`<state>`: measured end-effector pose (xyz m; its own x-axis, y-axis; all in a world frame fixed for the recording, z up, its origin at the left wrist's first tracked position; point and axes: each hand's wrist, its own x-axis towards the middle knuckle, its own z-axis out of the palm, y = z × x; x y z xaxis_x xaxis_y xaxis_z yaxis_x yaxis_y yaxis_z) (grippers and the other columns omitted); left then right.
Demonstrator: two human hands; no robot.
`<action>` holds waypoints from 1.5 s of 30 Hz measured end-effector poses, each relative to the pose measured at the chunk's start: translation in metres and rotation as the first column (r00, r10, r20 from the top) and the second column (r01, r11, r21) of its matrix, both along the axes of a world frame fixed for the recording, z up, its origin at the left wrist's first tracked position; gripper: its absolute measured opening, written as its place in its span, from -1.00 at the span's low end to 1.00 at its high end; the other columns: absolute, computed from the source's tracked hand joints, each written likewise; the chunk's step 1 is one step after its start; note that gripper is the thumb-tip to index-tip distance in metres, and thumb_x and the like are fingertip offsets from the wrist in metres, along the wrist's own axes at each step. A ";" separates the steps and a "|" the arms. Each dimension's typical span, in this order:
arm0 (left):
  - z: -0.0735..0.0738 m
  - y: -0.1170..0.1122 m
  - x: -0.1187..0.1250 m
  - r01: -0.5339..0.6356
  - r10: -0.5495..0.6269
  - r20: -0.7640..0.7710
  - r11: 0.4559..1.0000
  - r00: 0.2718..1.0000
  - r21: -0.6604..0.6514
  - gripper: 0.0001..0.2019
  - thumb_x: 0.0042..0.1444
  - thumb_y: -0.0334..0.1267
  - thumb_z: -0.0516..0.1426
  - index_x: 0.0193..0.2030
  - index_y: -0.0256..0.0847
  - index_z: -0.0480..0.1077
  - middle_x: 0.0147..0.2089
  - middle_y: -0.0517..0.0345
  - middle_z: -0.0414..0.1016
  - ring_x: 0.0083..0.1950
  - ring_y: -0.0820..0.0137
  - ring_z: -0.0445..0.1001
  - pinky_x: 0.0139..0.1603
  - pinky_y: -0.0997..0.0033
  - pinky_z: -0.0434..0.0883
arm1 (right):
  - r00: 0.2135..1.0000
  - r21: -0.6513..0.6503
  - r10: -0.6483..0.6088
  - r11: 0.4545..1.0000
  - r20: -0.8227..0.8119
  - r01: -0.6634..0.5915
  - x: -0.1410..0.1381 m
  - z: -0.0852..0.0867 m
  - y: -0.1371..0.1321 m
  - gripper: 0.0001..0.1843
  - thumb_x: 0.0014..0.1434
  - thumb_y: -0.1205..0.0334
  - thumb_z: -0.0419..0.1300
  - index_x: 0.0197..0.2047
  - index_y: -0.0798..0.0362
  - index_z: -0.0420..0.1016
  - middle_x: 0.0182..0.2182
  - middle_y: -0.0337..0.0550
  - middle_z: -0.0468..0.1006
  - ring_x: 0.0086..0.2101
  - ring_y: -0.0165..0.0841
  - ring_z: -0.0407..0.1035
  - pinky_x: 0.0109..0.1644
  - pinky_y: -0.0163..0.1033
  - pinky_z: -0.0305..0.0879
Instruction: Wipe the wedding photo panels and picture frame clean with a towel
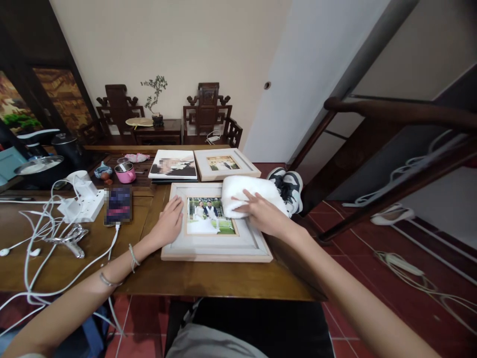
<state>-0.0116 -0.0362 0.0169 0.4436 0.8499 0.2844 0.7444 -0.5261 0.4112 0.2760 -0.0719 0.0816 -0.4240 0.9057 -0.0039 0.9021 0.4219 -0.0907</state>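
Note:
A picture frame (pixel 218 252) with a pale wooden border and a wide white mat lies flat on the table, holding a photo (pixel 208 219) of two people outdoors. My left hand (pixel 170 222) rests on the frame's left edge, fingers stretched out and lying flat. Over the frame's upper right part is a folded white fluffy towel (pixel 242 186). My right hand (pixel 261 211) grips the towel from above, with some fingers spread on it and the thumb hidden. The towel covers the right edge of the photo.
Behind lie another framed photo (pixel 231 171) and a photo panel (pixel 172 165). Leftward are a phone (pixel 118 206), a power strip (pixel 87 206) with tangled white cables and a pink cup (pixel 125 173). Sneakers (pixel 292 191) sit beyond the towel; a dark wooden chair (pixel 357 149) stands right.

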 end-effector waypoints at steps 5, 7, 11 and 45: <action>0.002 -0.003 0.002 -0.009 0.010 0.019 1.000 1.000 -0.016 -0.56 0.25 -0.25 -0.18 0.22 -0.33 0.16 0.33 -0.12 0.09 0.38 0.21 -0.06 0.31 -0.03 0.02 | 0.996 -0.158 0.034 0.986 -0.077 -0.046 0.009 0.018 -0.075 -0.30 -0.17 0.59 -0.07 -0.03 -0.09 0.51 0.19 -0.35 0.25 0.28 -0.21 -0.20 0.29 0.03 -0.05; 0.004 -0.004 0.002 -0.010 0.011 0.019 1.000 1.000 -0.022 -0.56 0.26 -0.23 -0.18 0.23 -0.31 0.15 0.33 -0.11 0.08 0.38 0.21 -0.06 0.30 -0.03 0.02 | 0.994 -0.235 0.041 0.970 -0.103 -0.064 0.014 0.025 -0.089 -0.30 -0.16 0.58 -0.08 -0.03 -0.14 0.51 0.13 -0.35 0.36 0.26 -0.25 -0.10 0.26 -0.06 0.05; 0.008 -0.004 0.002 -0.011 0.011 -0.004 0.998 1.000 -0.069 -0.53 0.26 -0.17 -0.16 0.25 -0.30 0.11 0.36 -0.12 0.02 0.39 0.18 -0.09 0.28 -0.07 0.05 | 0.993 -0.228 0.011 0.973 -0.122 -0.039 0.011 0.024 -0.054 -0.28 -0.11 0.58 -0.11 0.06 -0.13 0.44 0.09 -0.34 0.41 0.23 -0.25 0.01 0.22 -0.09 0.10; -0.009 0.005 -0.004 -0.005 0.004 0.104 1.000 0.995 0.004 -0.49 0.12 -0.50 -0.15 0.24 -0.37 0.15 0.31 -0.16 0.10 0.37 0.20 -0.01 0.31 -0.08 0.04 | 0.991 -0.201 0.033 0.979 0.128 -0.007 -0.007 0.039 -0.091 -0.34 -0.10 0.63 -0.09 -0.02 -0.03 0.52 -0.04 -0.07 0.53 0.18 -0.12 0.12 0.08 -0.06 0.25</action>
<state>-0.0158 -0.0310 0.0079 0.4075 0.8505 0.3324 0.6998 -0.5248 0.4847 0.2687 -0.1626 0.1204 -0.4257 0.8723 -0.2405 0.9034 0.4249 -0.0577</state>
